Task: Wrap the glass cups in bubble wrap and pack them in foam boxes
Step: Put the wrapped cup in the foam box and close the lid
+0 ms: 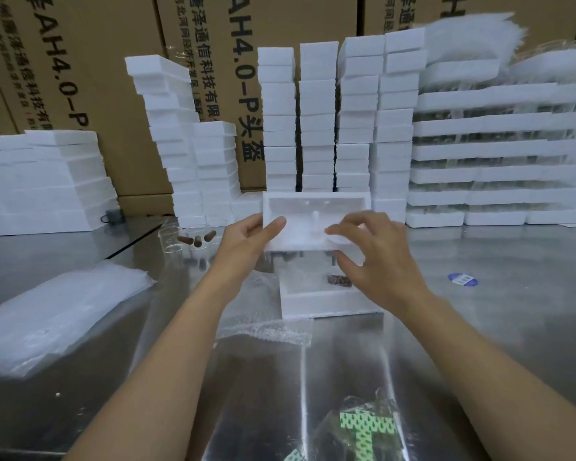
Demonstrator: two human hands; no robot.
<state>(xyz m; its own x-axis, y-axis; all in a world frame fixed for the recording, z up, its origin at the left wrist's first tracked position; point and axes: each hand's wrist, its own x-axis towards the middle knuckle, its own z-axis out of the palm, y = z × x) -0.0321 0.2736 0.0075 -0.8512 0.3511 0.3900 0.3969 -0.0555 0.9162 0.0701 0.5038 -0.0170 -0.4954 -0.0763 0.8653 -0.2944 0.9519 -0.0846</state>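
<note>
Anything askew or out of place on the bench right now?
Yes. The tall foam stack behind the left hand leans leftward, its pieces stepped out of line. A bare glass cup seems to lie on its side below it, beside loose corks.

I see the left hand [246,237] and the right hand [376,254] both gripping a foam lid [290,204], its hollow side toward me, above an open foam box [326,302] on the steel table [479,327].
</note>
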